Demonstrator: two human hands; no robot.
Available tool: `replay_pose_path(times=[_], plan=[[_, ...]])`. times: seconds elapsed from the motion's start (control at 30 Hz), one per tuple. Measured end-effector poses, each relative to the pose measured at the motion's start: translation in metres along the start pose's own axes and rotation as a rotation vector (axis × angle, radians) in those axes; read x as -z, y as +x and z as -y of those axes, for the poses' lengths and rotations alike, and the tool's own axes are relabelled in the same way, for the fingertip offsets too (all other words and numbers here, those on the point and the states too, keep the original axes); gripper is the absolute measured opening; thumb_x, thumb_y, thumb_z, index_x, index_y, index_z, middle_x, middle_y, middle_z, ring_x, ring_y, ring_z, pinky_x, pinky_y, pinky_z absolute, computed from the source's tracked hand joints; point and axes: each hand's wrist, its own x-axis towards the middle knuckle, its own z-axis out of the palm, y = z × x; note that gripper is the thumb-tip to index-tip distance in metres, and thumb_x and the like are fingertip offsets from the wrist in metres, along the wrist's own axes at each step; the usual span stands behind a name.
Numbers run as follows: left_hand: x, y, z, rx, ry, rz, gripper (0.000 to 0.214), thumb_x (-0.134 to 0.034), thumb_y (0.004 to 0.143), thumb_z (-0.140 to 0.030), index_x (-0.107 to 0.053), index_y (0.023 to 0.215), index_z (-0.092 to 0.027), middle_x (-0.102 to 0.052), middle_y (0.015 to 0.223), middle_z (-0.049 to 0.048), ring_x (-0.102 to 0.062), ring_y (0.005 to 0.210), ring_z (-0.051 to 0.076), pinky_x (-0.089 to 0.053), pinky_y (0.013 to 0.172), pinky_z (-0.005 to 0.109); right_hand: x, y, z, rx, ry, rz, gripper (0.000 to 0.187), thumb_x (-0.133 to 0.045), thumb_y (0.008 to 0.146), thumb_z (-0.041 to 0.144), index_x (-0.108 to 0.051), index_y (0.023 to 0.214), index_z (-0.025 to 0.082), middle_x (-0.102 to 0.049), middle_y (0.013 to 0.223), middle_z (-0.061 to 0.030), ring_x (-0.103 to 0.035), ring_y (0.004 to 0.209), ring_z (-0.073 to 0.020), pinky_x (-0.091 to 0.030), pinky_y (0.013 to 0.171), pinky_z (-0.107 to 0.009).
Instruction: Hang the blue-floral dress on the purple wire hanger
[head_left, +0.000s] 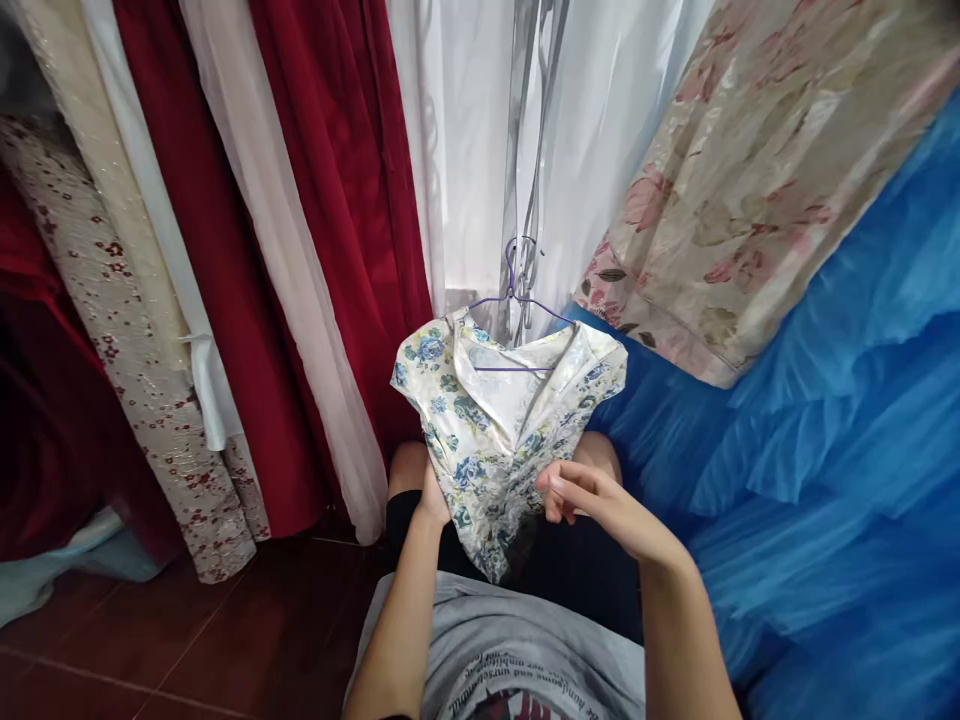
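Note:
A white short-sleeved blouse [469,430] with blue flowers and a V-neck lies on my lap. It is on a thin purple wire hanger [512,292], whose hook points away from me. My left hand [435,497] grips the blouse's left side edge, with most fingers hidden behind the fabric. Over the right side of the blouse is my right hand [576,492], its fingers curled and thumb close to the index fingertip. Whether cloth is between those fingertips I cannot make out.
Dark red [330,150], pale pink and patterned garments hang to the left. White fabric [472,150] with grey ribbons hangs ahead. At right are a beige floral garment [720,220] and ruffled blue tulle [847,480]. Dark red floor tiles [187,640] show at lower left.

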Motion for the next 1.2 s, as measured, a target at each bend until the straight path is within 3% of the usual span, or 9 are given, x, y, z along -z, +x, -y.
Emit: replay_pose_path(times=[0.1,0.17,0.33,0.5,0.63,0.73,0.83,1.03,1.2], plan=[[-0.005,0.009,0.010,0.184,-0.527,0.224,0.083,-0.034,0.086,-0.083,-0.075,0.096,-0.012,-0.073,0.120,0.0148,-0.056,0.131,0.034,-0.045,0.107,0.050,-0.014,0.037,-0.028,-0.095,-0.142,-0.376,0.043,-0.064,0.088,0.061,-0.058,0.090,0.018,-0.058,0.067,0.0010,-0.049,0.059,-0.0146,-0.036,0.055,-0.026],[-0.010,0.012,0.019,0.298,-0.734,0.346,0.077,-0.051,0.077,-0.084,-0.074,0.109,-0.018,-0.071,0.126,0.0122,-0.049,0.138,0.035,-0.039,0.114,0.051,-0.023,0.056,-0.052,-0.059,-0.146,-0.550,0.044,-0.064,0.086,0.063,-0.053,0.084,0.020,-0.049,0.060,0.0047,-0.044,0.056,-0.0142,-0.032,0.054,-0.026],[-0.012,0.019,0.040,0.421,-0.673,0.626,0.076,-0.070,0.065,-0.078,-0.073,0.114,-0.019,-0.072,0.121,0.0130,-0.052,0.134,0.039,-0.038,0.114,0.054,-0.028,0.075,-0.086,0.033,-0.018,-0.837,0.046,-0.065,0.086,0.060,-0.045,0.072,0.022,-0.036,0.058,0.0073,-0.034,0.053,-0.0113,-0.026,0.052,-0.025],[-0.010,0.026,0.036,0.333,-0.369,0.734,0.059,-0.087,0.060,-0.045,-0.072,0.112,-0.019,-0.073,0.115,0.0131,-0.054,0.131,0.038,-0.031,0.118,0.054,-0.025,0.077,-0.066,-0.049,-0.004,-0.978,0.044,-0.073,0.080,0.058,-0.049,0.072,0.021,-0.050,0.054,0.0042,-0.044,0.049,-0.0127,-0.034,0.049,-0.025],[-0.019,0.028,0.042,0.189,-0.052,0.515,0.042,-0.079,0.067,-0.034,-0.071,0.106,-0.020,-0.074,0.109,0.0098,-0.053,0.133,0.034,-0.025,0.123,0.051,-0.028,0.087,-0.052,-0.148,0.008,-0.893,0.042,-0.073,0.081,0.055,-0.050,0.072,0.021,-0.055,0.051,0.0027,-0.050,0.045,-0.0134,-0.035,0.046,-0.024],[-0.026,0.034,0.058,0.150,-0.031,0.234,0.037,-0.073,0.071,-0.037,-0.069,0.105,-0.020,-0.072,0.109,0.0081,-0.053,0.132,0.032,-0.024,0.123,0.051,-0.035,0.090,-0.050,-0.157,-0.015,-0.776,0.045,-0.063,0.089,0.055,-0.048,0.065,0.020,-0.051,0.050,0.0034,-0.046,0.046,-0.0111,-0.031,0.047,-0.023],[-0.031,0.038,0.072,0.134,-0.043,0.061,0.037,-0.071,0.071,-0.037,-0.067,0.103,-0.019,-0.071,0.109,0.0085,-0.054,0.129,0.034,-0.027,0.122,0.054,-0.043,0.086,-0.052,-0.070,-0.040,-0.743,0.052,-0.054,0.095,0.056,-0.044,0.060,0.019,-0.041,0.053,0.0048,-0.037,0.052,-0.0090,-0.027,0.050,-0.022],[-0.040,0.024,0.067,0.140,0.072,-0.327,0.043,-0.074,0.065,-0.032,-0.061,0.103,-0.016,-0.065,0.112,0.0138,-0.056,0.122,0.041,-0.036,0.112,0.062,-0.034,0.065,-0.064,-0.091,0.302,-0.615,0.055,-0.057,0.089,0.068,-0.049,0.064,0.019,-0.038,0.048,0.0071,-0.030,0.042,-0.0075,-0.021,0.044,-0.022],[-0.039,0.001,0.046,-0.244,0.187,-0.603,0.074,-0.079,0.059,-0.026,-0.044,0.124,-0.019,-0.054,0.124,0.0140,-0.056,0.120,0.036,-0.045,0.105,0.057,-0.010,0.053,-0.064,-0.131,0.331,-0.441,0.052,-0.060,0.091,0.062,-0.062,0.069,0.014,-0.042,0.047,0.0066,-0.031,0.041,-0.0062,-0.019,0.043,-0.021]])
